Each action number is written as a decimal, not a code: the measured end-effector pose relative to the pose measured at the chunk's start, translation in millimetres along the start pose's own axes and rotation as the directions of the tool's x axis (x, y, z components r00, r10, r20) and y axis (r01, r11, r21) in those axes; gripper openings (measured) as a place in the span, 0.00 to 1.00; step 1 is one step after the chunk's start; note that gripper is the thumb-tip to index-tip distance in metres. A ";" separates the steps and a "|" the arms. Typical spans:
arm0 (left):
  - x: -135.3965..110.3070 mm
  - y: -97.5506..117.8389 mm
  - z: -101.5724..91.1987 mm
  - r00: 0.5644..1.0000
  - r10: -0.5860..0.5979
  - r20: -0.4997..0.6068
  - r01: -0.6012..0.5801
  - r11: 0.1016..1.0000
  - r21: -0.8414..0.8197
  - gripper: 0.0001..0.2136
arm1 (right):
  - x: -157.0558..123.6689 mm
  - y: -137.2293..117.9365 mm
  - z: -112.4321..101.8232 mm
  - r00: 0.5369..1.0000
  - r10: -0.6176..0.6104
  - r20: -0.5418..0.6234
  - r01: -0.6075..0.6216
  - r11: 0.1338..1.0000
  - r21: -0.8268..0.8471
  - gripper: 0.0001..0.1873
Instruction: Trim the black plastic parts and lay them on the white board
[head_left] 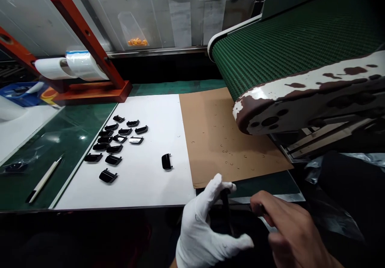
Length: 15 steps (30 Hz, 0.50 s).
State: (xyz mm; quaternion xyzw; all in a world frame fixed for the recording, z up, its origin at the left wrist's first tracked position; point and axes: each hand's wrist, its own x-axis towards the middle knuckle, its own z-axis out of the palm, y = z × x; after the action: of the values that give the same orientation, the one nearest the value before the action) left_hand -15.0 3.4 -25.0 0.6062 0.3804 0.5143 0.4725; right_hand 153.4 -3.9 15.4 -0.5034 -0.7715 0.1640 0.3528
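Left hand [207,224], white-gloved, closed around upright dark part [225,216] at lower centre; glove likely protects finish. Right hand [288,230], bare, half-open, empty, just beside it. Glossy black parts [124,131] spaced apart on white sheet [144,188], left of centre, seemingly against scratching.

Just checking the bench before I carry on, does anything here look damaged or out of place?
The white end frame of the green belt conveyor looks damaged: its paint is blotched with dark brown patches. Small curled bits also lie scattered across the brown cardboard sheet, like stray debris.
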 end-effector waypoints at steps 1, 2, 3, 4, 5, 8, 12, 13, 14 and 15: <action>0.7 -1.1 -0.6 1.000 0.002 -0.004 -0.002 1.000 -0.007 0.40 | -3.4 0.7 1.0 0.996 0.089 0.003 -0.089 0.993 0.074 0.28; 1.5 -2.3 -1.2 1.000 0.004 -0.008 -0.004 1.000 -0.012 0.39 | -6.7 1.6 1.9 0.983 0.184 0.010 -0.184 0.974 0.133 0.26; 2.4 -3.4 -1.5 1.000 0.005 -0.010 -0.006 1.000 -0.014 0.40 | -9.7 2.9 2.6 0.960 0.279 0.022 -0.279 0.945 0.171 0.25; 3.0 -4.3 -1.4 1.000 0.005 -0.011 -0.005 1.000 -0.014 0.40 | -12.4 4.4 3.1 0.929 0.368 0.034 -0.367 0.909 0.195 0.24; 3.4 -5.0 -0.9 1.000 0.002 -0.013 -0.003 1.000 -0.015 0.40 | -14.6 6.4 3.4 0.894 0.447 0.045 -0.446 0.870 0.209 0.23; 2.0 -6.3 1.6 1.000 -0.017 -0.015 0.016 1.000 -0.027 0.40 | -19.5 15.2 3.0 0.796 0.599 0.089 -0.599 0.756 0.265 0.22; 0.9 -7.6 -6.8 0.999 -0.038 0.006 0.038 0.998 0.047 0.40 | -24.6 31.3 1.2 0.729 0.618 0.294 -0.681 0.610 0.405 0.27; 2.8 -8.1 -13.4 0.998 -0.046 0.032 0.042 0.993 0.110 0.39 | -25.6 34.7 0.8 0.724 0.590 0.356 -0.685 0.559 0.467 0.31; 6.0 -8.7 -22.0 0.996 -0.061 0.059 0.048 0.978 0.201 0.38 | -26.7 37.5 0.4 0.715 0.567 0.410 -0.692 0.489 0.532 0.34; 10.8 -9.5 -32.2 0.993 -0.085 0.085 0.052 0.942 0.332 0.37 | -27.8 39.9 0.3 0.696 0.558 0.452 -0.704 0.405 0.584 0.36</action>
State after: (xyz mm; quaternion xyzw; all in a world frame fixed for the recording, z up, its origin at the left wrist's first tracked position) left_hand -44.4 22.0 -30.5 0.6876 0.4579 0.3964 0.4005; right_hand 186.4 -11.2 -19.7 -0.5575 -0.4206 0.6199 0.3578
